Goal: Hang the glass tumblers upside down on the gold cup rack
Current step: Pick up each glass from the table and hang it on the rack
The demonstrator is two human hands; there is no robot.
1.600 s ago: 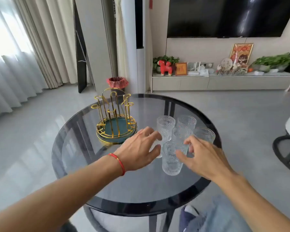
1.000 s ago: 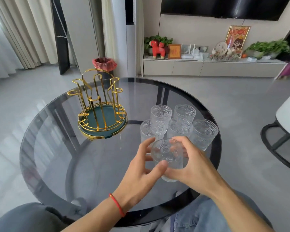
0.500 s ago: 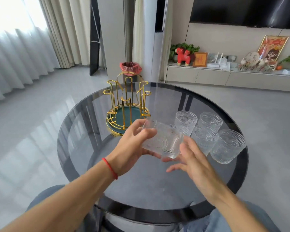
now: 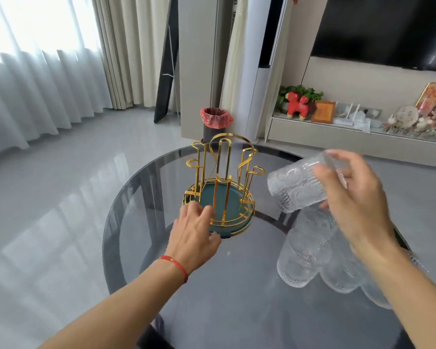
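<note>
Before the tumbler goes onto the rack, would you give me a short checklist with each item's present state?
1. Tumbler gripped by right hand: ok.
2. Tumbler fully upside down: not ok, tilted, mouth down-left.
3. Left hand steadying gold cup rack at its base: ok.
4. Rack pegs free of glasses: ok.
5. Remaining tumblers clear of the path: ok, they sit right of the rack.
6. Rack stability: cannot tell.
</note>
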